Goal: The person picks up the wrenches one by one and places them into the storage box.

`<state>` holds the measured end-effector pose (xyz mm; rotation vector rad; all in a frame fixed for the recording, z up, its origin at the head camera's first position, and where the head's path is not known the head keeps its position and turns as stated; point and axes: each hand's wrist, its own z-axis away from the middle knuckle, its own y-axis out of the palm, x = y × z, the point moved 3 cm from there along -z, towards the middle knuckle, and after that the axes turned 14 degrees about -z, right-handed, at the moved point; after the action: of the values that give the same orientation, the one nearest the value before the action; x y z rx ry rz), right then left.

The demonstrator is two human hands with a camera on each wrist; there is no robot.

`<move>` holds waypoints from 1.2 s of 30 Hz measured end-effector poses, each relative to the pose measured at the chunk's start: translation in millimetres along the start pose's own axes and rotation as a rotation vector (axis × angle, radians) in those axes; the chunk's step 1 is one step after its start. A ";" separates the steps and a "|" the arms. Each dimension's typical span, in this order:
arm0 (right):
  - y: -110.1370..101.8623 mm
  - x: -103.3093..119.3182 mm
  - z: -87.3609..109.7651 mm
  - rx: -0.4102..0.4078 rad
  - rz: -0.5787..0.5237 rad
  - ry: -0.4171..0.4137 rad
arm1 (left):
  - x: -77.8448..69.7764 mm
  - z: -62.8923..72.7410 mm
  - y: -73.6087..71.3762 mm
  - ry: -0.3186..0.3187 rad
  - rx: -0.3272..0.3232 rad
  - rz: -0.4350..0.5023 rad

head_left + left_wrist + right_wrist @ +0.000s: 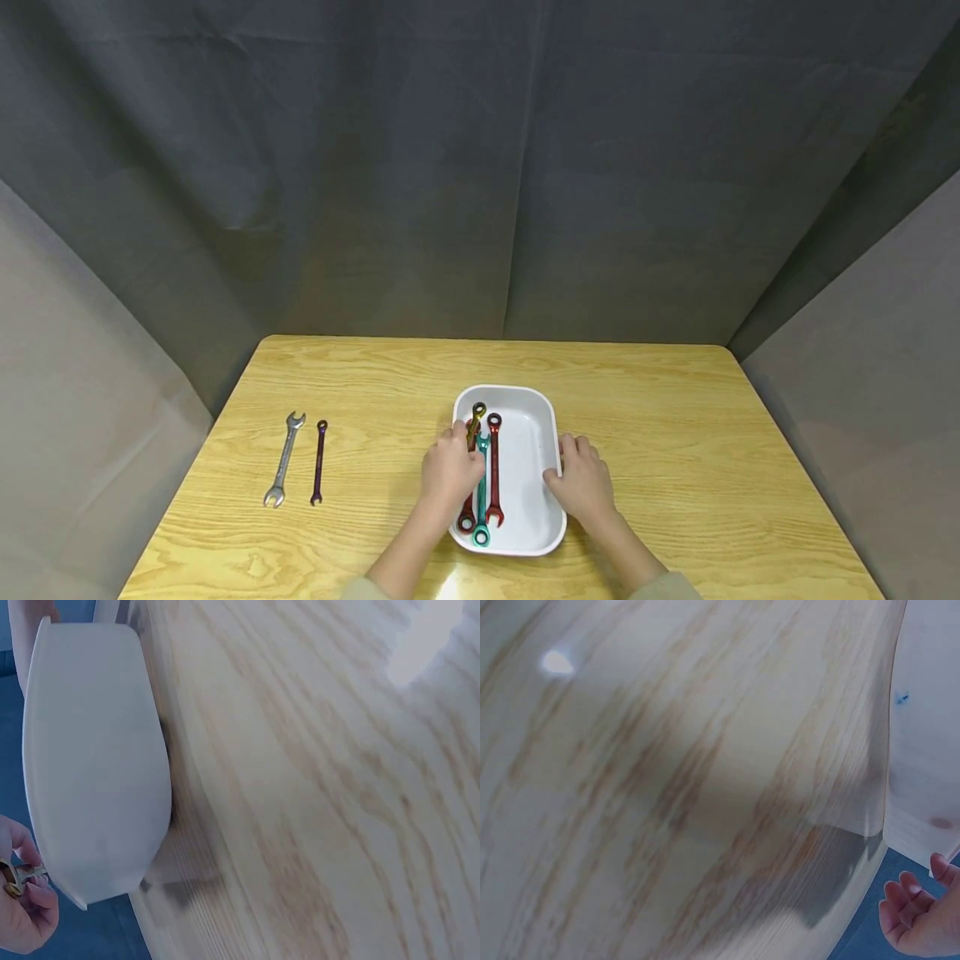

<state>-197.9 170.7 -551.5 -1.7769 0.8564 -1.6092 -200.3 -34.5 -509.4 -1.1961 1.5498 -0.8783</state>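
A white tray holds several combination wrenches: a red wrench, a teal wrench and another red one partly hidden under my left hand. That hand is over the tray's left side and grips a gold wrench, whose ring end sticks out past the fingers; the left wrist view also shows this gold wrench between thumb and fingers. At the right rim, my right hand holds the tray, thumb over the edge and fingers outside. The right wrist view shows its fingers loosely bent by the tray corner.
A silver open-end wrench and a slim purple wrench lie side by side on the left of the wooden table. Behind the table hangs a dark grey curtain, with lighter panels at both sides.
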 end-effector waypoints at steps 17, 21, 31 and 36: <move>-0.2 0.4 0.1 0.000 0.007 0.007 | -24.9 8.3 22.5 0.041 0.029 -0.041; -0.8 1.2 0.2 0.002 0.005 0.009 | -27.6 9.0 28.0 0.020 0.049 -0.035; -0.9 1.7 0.5 0.000 0.004 0.010 | -31.9 12.7 40.0 -0.006 0.136 -0.048; -1.7 2.2 1.1 -0.003 -0.003 0.007 | -34.6 13.5 45.4 -0.035 0.174 -0.047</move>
<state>-196.6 170.0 -548.8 -1.7765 0.8596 -1.6179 -197.8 10.9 -546.4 -1.1200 1.3923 -0.9972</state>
